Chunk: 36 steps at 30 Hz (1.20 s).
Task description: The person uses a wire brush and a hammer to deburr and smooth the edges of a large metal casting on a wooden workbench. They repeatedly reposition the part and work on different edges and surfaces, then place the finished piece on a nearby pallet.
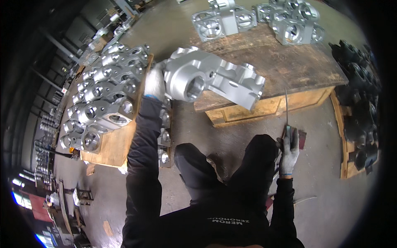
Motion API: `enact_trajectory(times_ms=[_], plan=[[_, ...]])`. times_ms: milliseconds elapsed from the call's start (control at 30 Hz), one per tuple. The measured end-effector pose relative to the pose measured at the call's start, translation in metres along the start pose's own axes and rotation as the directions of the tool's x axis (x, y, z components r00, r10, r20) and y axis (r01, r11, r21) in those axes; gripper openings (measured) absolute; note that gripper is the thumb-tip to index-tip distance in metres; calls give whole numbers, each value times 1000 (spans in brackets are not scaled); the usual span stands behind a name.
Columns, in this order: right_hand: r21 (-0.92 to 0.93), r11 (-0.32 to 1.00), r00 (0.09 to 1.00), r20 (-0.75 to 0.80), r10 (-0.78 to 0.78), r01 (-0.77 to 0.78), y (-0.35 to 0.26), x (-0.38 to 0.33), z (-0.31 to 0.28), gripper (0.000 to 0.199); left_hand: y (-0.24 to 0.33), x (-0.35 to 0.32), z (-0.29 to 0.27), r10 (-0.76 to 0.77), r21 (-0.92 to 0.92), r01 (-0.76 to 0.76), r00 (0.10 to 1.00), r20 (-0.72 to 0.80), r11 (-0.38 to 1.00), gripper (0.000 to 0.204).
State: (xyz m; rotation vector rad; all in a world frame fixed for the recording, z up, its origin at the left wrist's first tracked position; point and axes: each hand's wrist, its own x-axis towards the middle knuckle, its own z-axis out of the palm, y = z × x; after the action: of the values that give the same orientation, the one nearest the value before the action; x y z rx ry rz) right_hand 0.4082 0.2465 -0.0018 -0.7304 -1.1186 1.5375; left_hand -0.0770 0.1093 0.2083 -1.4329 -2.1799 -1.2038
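Head view, upper middle: left hand [155,84] clasps a silver metal part [215,76]; lower right, right hand [290,155] curls round a thin tool [288,129].

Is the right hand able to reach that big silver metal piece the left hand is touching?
Probably yes: nothing seems to block the way between the right hand and the silver piece. But it's holding a thin tool, so grabbing might mean putting that down first.
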Motion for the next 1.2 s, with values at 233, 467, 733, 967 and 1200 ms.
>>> enact_trajectory(times_ms=[233, 467, 733, 967, 1200], plan=[[-182, 808, 785, -428, 448, -560, 110, -83, -165, 32, -118, 112, 26, -285, -210, 285, 958, 31, 935, 48], [17, 680, 448, -740, 502, -733, 223, -236, -246, 63, -168, 237, 51, -361, -388, 502, 851, 381, 773, 54], [-66, 671, 346, -891, 294, -739, 297, -276, -257, 63, -126, 232, 26, -363, -157, 393, 913, 188, 906, 56], [-282, 58, 270, -808, 525, -958, 320, -249, -276, 46, -71, 201, 30, -585, -242, 579, 809, 56, 779, 56], [-363, 270, 430, -865, 258, -892, 309, -168, -280, 21, -76, 185, 23, -580, -525, 543, 807, 111, 655, 49]])
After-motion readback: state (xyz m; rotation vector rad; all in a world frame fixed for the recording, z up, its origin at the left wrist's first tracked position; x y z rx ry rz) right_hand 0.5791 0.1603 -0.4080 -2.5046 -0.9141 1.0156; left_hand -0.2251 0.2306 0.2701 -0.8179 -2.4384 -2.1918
